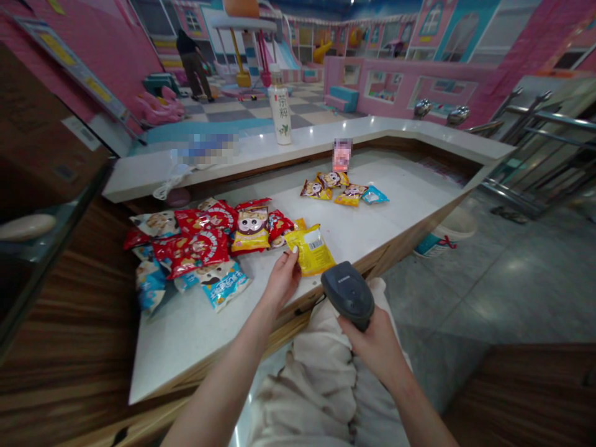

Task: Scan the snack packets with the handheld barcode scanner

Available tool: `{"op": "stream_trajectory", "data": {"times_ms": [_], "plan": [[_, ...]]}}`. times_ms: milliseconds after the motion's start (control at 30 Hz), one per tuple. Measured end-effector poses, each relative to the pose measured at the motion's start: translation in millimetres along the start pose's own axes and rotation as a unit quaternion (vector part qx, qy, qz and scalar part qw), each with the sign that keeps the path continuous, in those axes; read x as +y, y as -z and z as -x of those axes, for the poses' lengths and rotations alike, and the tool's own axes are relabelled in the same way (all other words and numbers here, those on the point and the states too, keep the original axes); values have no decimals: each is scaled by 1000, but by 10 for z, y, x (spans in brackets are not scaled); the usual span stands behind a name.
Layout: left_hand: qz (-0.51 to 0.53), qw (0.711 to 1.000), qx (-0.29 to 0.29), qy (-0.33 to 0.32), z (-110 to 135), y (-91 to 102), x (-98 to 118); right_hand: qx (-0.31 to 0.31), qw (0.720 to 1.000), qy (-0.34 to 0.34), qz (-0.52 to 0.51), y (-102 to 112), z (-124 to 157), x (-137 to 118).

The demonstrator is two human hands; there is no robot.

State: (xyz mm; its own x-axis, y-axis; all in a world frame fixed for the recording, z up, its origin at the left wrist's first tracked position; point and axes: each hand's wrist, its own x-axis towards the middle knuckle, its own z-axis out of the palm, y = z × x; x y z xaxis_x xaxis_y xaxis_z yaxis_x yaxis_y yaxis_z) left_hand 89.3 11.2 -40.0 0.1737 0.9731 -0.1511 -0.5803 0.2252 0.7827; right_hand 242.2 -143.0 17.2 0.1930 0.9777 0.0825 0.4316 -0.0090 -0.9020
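My left hand (285, 276) pinches the near left edge of a yellow snack bag (309, 251), whose barcode side faces up. In my right hand (375, 338) is a dark grey barcode scanner (348, 293), its head close to the bag's near right corner. To the left lies a pile of snack bags: red bags (198, 253), blue and white bags (226, 284) and a yellow bag with a cartoon face (250, 230). Farther right on the counter, several small yellow and brown bags (331, 180) lie beside a blue bag (375, 195).
The white counter (186, 354) has a raised ledge (316, 133) behind it, with a bottle (280, 108) standing there. Cardboard boxes (41, 118) are at the left. A white bucket (444, 234) and metal railings (549, 118) are at the right. A person (193, 65) stands far back.
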Motion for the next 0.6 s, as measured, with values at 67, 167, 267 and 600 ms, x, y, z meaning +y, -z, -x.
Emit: {"op": "stream_trajectory", "data": {"times_ms": [67, 167, 267, 600], "plan": [[-15, 1000, 6, -25, 19, 12, 10, 2, 1000, -3, -1, 3, 7, 12], [-125, 984, 31, -119, 80, 31, 197, 4, 1000, -7, -1, 19, 16, 43], [-337, 890, 99, -292, 130, 69, 626, -2, 1000, -12, -6, 31, 25, 79], [-807, 506, 159, -258, -153, 494, 1473, 1, 1000, -7, -1, 44, -3, 76]]}}
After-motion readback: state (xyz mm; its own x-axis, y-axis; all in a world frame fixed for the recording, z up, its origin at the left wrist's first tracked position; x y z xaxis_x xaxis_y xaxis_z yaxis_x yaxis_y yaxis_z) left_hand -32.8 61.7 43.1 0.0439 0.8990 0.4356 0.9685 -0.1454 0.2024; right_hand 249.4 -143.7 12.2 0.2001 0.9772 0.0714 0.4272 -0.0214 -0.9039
